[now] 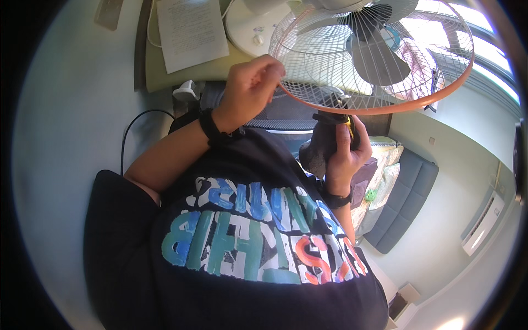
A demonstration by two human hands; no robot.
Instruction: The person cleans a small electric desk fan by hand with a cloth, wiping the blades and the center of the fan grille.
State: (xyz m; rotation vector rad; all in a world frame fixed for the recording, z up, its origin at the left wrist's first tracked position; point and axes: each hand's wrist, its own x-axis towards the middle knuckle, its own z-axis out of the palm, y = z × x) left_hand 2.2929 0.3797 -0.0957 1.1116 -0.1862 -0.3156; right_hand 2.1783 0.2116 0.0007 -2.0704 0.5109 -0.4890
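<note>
A desk fan with a white wire guard, an orange rim and grey blades fills the top of the view. My left hand is closed on the left edge of the guard at the rim. My right hand is below the rim's bottom, gripping a dark tool with a yellow part that points up at the rim. A grey cloth-like thing hangs beside that hand. Both wrists wear black bands.
The fan's white round base stands on a pale green desk next to a printed sheet of paper. A black cable loops at the left. A grey sofa and a white wall unit show at the right.
</note>
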